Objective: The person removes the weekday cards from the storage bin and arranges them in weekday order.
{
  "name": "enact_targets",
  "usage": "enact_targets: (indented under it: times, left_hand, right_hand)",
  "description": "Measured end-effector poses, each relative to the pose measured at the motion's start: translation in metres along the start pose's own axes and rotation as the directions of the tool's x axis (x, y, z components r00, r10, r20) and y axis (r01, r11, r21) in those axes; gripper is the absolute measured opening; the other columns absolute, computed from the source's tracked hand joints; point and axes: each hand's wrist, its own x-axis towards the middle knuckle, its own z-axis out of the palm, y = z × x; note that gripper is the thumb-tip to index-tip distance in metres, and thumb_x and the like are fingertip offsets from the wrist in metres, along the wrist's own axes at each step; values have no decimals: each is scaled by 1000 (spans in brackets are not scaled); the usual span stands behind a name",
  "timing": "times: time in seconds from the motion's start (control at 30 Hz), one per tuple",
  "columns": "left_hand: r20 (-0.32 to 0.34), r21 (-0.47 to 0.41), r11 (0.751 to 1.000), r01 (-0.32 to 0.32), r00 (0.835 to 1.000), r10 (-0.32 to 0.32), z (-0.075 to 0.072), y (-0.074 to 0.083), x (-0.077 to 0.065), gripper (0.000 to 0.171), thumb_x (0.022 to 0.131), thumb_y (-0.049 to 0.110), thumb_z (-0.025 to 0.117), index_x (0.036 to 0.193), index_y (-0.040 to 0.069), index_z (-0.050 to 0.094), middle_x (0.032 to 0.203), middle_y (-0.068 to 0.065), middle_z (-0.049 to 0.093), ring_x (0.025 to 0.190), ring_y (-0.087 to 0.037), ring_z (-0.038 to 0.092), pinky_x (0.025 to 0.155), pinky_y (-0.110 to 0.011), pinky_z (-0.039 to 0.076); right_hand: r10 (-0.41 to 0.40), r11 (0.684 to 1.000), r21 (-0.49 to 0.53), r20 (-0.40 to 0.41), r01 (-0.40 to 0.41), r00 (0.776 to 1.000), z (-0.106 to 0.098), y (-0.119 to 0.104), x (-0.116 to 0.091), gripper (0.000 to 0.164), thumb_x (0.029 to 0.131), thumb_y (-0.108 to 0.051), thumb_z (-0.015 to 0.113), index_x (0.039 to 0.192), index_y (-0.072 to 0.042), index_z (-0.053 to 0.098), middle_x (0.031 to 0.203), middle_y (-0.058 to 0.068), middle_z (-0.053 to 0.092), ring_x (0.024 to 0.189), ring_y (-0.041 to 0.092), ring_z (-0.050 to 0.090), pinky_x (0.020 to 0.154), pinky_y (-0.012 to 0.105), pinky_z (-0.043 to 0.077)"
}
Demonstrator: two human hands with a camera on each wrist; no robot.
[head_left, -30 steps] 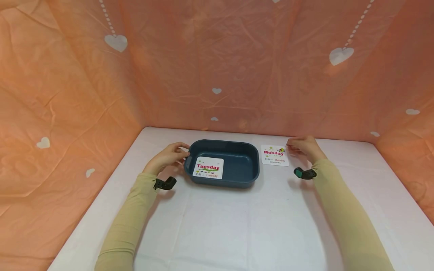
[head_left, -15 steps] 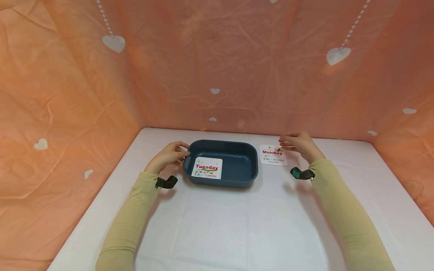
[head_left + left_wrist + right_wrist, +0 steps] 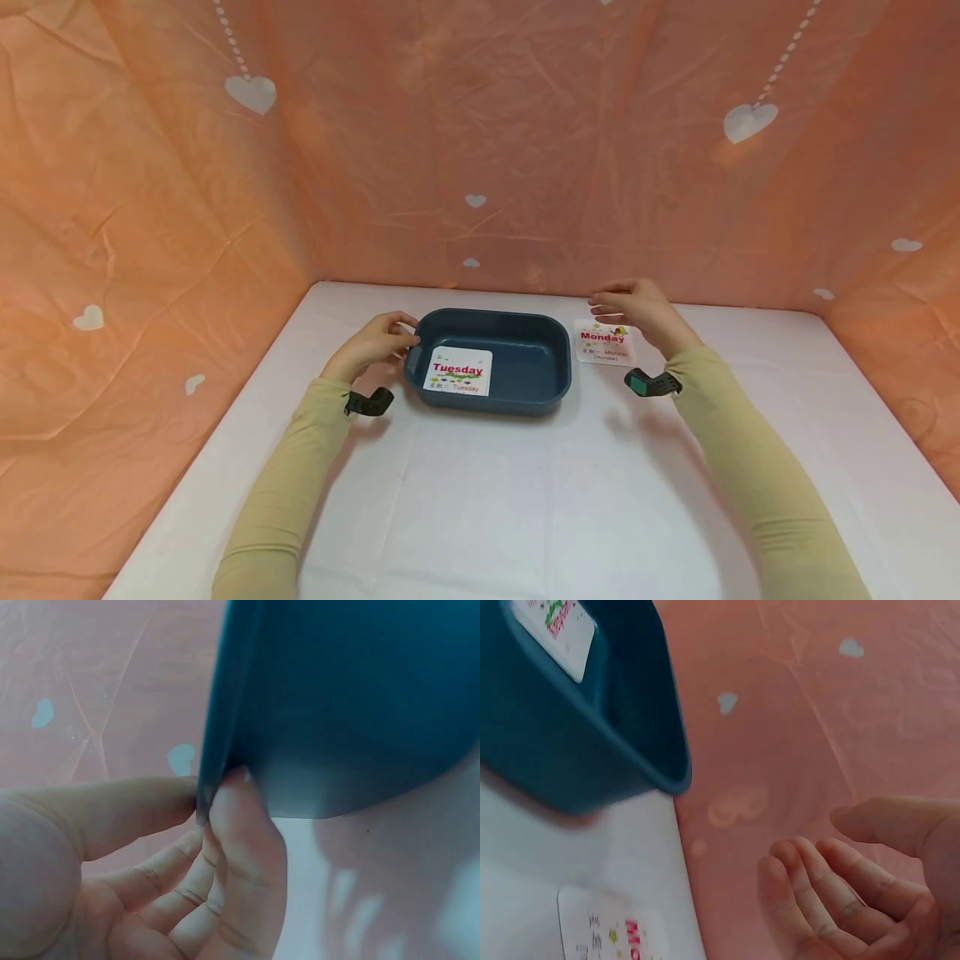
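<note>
A dark blue rectangular tray [image 3: 528, 375] sits on the white table, and a white "Tuesday" card [image 3: 459, 372] lies inside it at the left. My left hand [image 3: 371, 346] pinches the tray's left rim between thumb and forefinger, as the left wrist view shows with the tray wall [image 3: 300, 712]. To the right of the tray a "Monday" card [image 3: 603, 343] lies flat on the table. My right hand [image 3: 643, 312] hovers above and behind that card, thumb and fingers apart, holding nothing. In the right wrist view the fingers [image 3: 832, 900] are loosely bent, away from the tray.
An orange-pink cloth with white hearts [image 3: 480, 150] hangs behind and at both sides of the white tabletop [image 3: 480, 500]. Black bands with small cameras are on both wrists, the right one [image 3: 652, 383] just in front of the Monday card.
My right hand has moved left and slightly up, from beside the Monday card to above its far edge, toward the tray. The left hand and tray stay in place.
</note>
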Motion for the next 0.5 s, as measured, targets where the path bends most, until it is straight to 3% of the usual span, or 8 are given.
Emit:
enact_targets:
  times: [0.23,0.5]
  left_hand:
    - [9,-12,998,-59,998,59,-1,-2,-1,35,93,9,59,123,-5,47,91,-18,61,72,-21,58,64,-32,52]
    - [1,4,1000,-10,1000,10,1,-3,4,38,94,8,58,128,-4,45,96,-20,60,73,-19,57,66,-32,52]
  right_hand:
    - [-47,999,20,32,46,998,16,-11,1,37,97,-13,57,125,11,53,109,17,64,94,22,66,84,37,52]
    - [-44,993,110,63,37,997,38,-15,4,33,95,-6,58,124,10,53,116,31,58,102,36,63,87,46,48]
